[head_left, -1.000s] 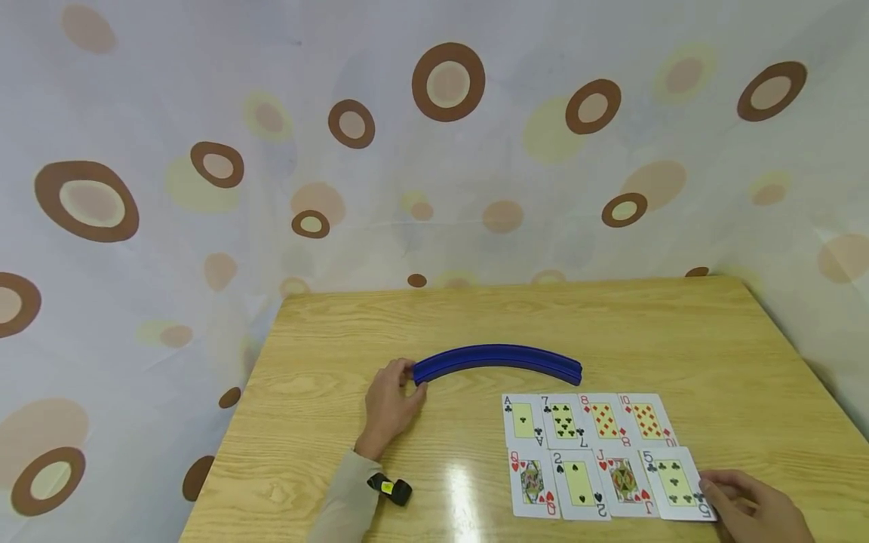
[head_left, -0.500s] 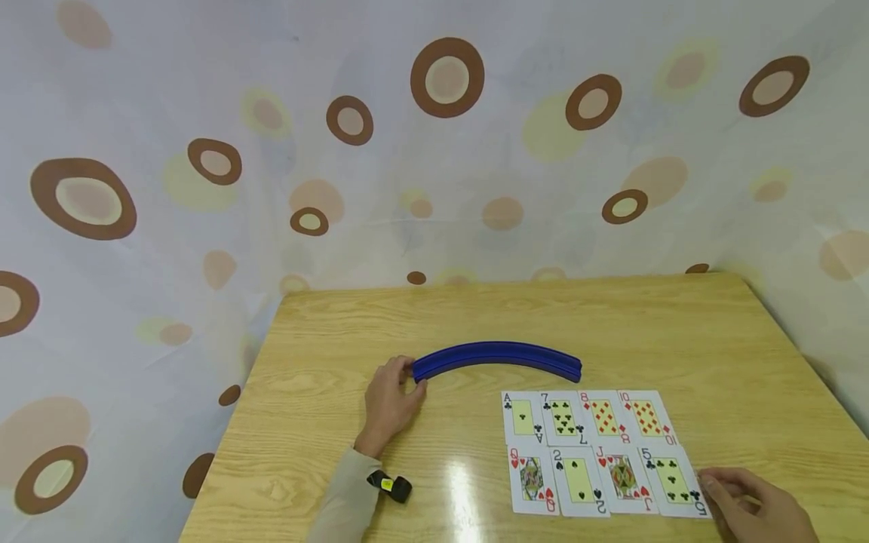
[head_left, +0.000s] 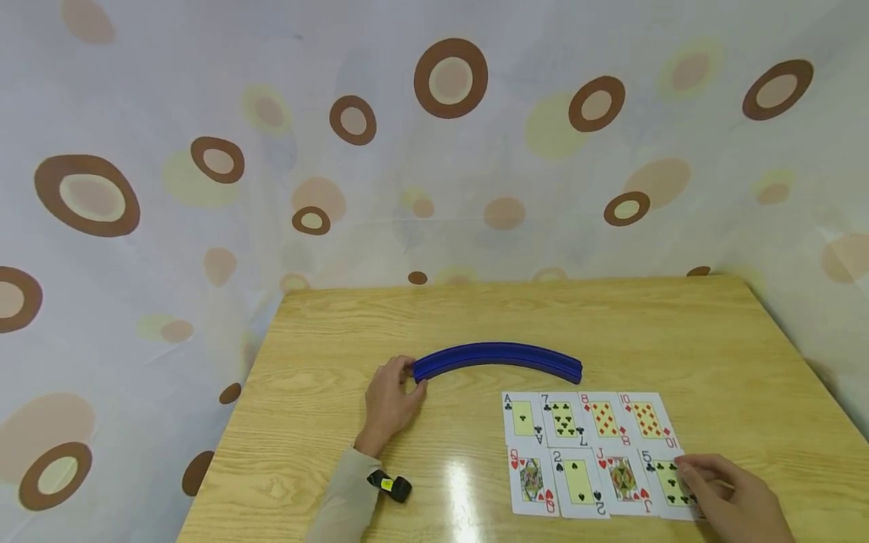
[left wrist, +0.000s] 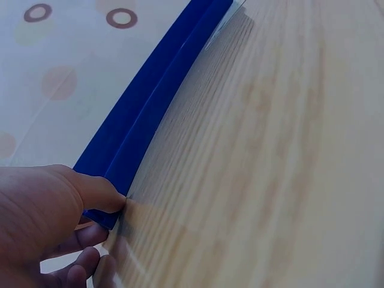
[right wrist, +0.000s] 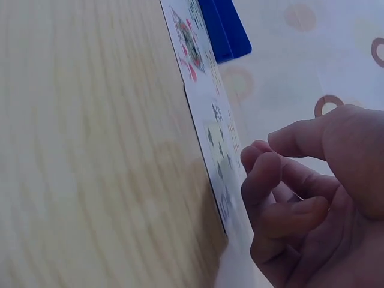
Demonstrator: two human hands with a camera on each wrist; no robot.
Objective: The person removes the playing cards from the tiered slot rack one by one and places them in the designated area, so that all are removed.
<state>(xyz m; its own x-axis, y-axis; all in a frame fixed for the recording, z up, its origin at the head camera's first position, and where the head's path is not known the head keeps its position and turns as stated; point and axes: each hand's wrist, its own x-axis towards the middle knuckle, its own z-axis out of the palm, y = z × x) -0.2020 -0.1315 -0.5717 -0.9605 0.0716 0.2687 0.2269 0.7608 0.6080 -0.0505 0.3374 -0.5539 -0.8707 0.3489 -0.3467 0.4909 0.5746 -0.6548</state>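
A blue curved card holder (head_left: pixel 498 353) with a groove along its length lies arched across the table. Its left end is pinched by my left hand (head_left: pixel 390 403); the left wrist view shows the thumb (left wrist: pixel 105 193) on the near side and fingers beneath the end. Face-up playing cards lie in two rows to the right. My right hand (head_left: pixel 736 494) hovers over the five of clubs (head_left: pixel 661 490), covering its right side. In the right wrist view its fingers (right wrist: pixel 264 174) are loosely bent, with nothing between thumb and fingertips.
The back row runs from the ace of clubs (head_left: pixel 523 418) to the ten of diamonds (head_left: pixel 648 418). The queen of hearts (head_left: pixel 532 483), two of spades (head_left: pixel 577 483) and jack of hearts (head_left: pixel 621 479) fill the front row's left. A patterned cloth (head_left: pixel 380 249) hangs behind the wooden table (head_left: pixel 326 324).
The five of clubs has settled from slightly askew into line with the front row. My right hand has moved left, over the card. My left hand has stayed on the holder.
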